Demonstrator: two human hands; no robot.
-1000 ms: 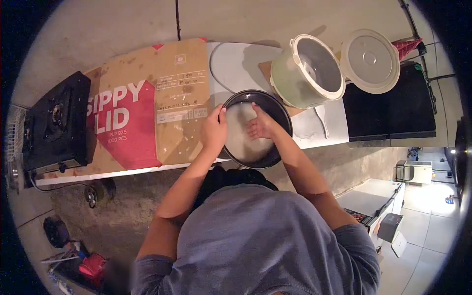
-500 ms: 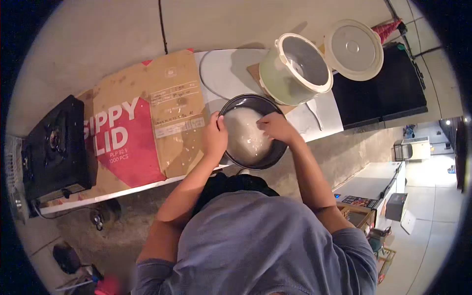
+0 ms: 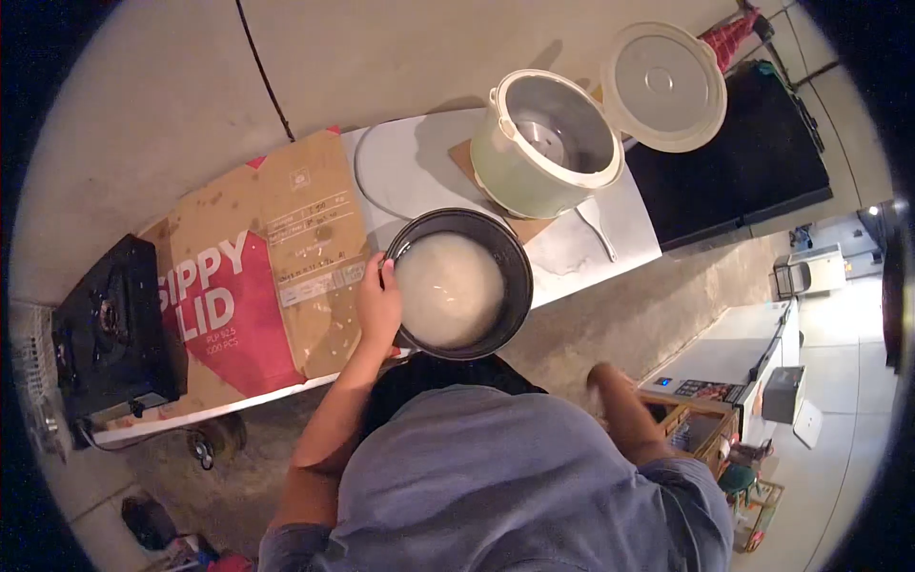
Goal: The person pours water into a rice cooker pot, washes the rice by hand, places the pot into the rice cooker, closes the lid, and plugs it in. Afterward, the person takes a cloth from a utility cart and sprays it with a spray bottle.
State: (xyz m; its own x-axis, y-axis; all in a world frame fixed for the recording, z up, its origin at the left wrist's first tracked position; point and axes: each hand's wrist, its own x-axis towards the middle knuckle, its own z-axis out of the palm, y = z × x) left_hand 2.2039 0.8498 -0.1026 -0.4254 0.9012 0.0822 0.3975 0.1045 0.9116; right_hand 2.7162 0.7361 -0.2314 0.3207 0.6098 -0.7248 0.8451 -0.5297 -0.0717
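Note:
A dark rice cooker inner pot [image 3: 518, 276] holds pale, cloudy water with what looks like rice settled in it. My left hand [image 3: 378, 303] grips the pot's left rim, fingers wrapped over the edge. Away from the pot, low on the right above the floor, is my right hand [image 3: 602, 377]; it is blurred and its fingers do not show clearly. Behind the pot stands the pale green rice cooker body [image 3: 505, 167] with its inside bare. Its round lid [image 3: 662, 86] lies to the right, and a white rice paddle [image 3: 599, 229] rests on the table.
Flattened cardboard [image 3: 319, 257] covers the left part of the white table [image 3: 562, 262]. A black gas stove [image 3: 119, 324] sits at the far left. Beyond the lid is a black flat-topped unit [image 3: 734, 162]. A wooden crate [image 3: 701, 424] stands on the right.
My right hand has come out of the pot and swung down to the right. The pot has shifted slightly left and toward me, still in my left hand.

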